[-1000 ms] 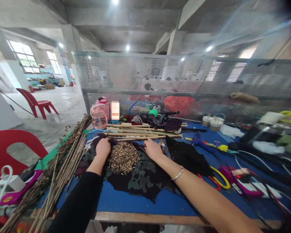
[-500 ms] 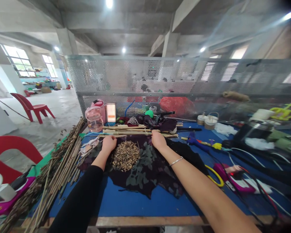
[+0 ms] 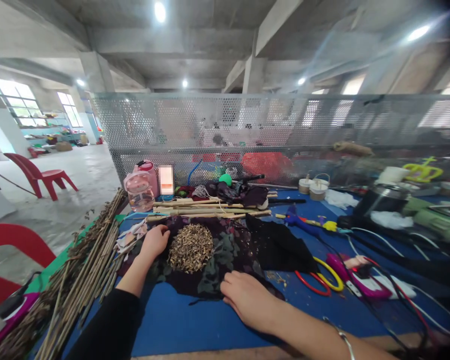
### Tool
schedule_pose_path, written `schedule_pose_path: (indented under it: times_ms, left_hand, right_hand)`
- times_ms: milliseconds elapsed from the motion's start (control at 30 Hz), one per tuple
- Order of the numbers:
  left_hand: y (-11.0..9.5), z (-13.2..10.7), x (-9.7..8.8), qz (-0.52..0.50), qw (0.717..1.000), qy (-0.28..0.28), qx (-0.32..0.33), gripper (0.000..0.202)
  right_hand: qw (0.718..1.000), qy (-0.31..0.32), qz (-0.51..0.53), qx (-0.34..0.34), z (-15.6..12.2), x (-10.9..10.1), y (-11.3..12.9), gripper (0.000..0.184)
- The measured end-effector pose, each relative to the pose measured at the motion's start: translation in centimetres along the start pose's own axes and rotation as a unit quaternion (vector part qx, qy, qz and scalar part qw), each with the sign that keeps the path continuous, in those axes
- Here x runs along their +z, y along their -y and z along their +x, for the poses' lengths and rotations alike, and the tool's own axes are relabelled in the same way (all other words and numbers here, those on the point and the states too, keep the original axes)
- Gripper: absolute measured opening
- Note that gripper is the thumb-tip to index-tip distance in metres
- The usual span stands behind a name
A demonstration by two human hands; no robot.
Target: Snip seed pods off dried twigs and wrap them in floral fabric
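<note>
A dark patterned cloth (image 3: 227,250) lies spread on the blue table, with a round heap of brown dried plant bits (image 3: 191,247) on it. Left of the heap, my left hand (image 3: 155,242) has its fingers closed at the cloth's left side. My right hand (image 3: 249,299) is at the cloth's near edge, its fingers curled together over the border; the fingertips are partly hidden. A plain black cloth (image 3: 279,245) lies to the right of the patterned one.
Bamboo sticks (image 3: 210,212) lie behind the cloth. A bundle of dried stalks (image 3: 86,270) runs along the left side. On the right are a red ring (image 3: 313,284), a yellow ring (image 3: 332,275) and a power strip (image 3: 375,286) with cables. A perforated metal screen (image 3: 195,125) stands behind the table.
My right hand has moved from the cloth's far edge to its near edge. My left hand has shifted slightly toward me. The red ring now shows beside the yellow one.
</note>
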State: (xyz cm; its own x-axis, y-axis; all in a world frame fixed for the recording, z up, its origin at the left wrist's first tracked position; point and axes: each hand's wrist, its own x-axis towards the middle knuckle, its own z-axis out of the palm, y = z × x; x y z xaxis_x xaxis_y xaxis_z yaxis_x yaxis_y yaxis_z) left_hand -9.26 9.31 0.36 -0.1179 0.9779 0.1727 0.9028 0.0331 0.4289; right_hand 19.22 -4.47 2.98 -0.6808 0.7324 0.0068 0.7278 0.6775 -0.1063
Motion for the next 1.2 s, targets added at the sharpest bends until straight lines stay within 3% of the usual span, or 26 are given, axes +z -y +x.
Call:
schedule_pose_path:
  times_ms: [100,300,500,700,800,867,967,1100,1200]
  left_hand:
    - [0.1,-0.7,0.1,0.036,0.999,0.000,-0.001,0.030]
    - [-0.5,-2.1,-1.0,0.103,0.994,0.027,-0.015,0.034]
    - [0.0,-2.5,-1.0,0.113,0.993,0.030,-0.031,0.038]
    - [-0.5,-2.6,-0.9,0.118,0.992,0.020,-0.038,0.040]
    - [-0.5,-2.7,-1.3,0.148,0.988,-0.003,-0.053,0.042]
    - [-0.2,-2.7,-1.7,0.168,0.984,-0.008,-0.062,0.040]
    - [0.4,-2.9,-2.1,0.196,0.979,-0.006,-0.058,0.046]
    - [1.1,-3.0,-2.0,0.201,0.978,-0.005,-0.055,0.063]
    - [1.4,-2.9,-2.1,0.182,0.981,0.000,-0.073,0.072]
  right_hand:
    - [1.000,0.007,0.024,-0.011,-1.2,-0.3,-1.2,0.015]
    - [0.989,0.088,0.088,0.083,-1.8,-2.8,-2.3,0.005]
    - [0.971,-0.078,0.186,0.130,4.0,-4.1,-4.5,0.022]
    - [0.969,-0.096,0.158,0.166,10.6,-2.7,-7.8,0.013]
    - [0.966,-0.137,0.167,0.141,12.5,-2.1,-6.3,0.020]
    - [0.971,-0.167,0.160,0.065,13.2,-1.6,-4.2,0.036]
    - [0.984,-0.153,0.082,-0.051,13.7,-0.6,-1.1,0.061]
    - [0.992,-0.106,0.010,-0.073,13.9,0.3,0.3,0.044]
    - [0.991,-0.116,0.025,-0.058,13.7,0.3,-0.1,0.042]
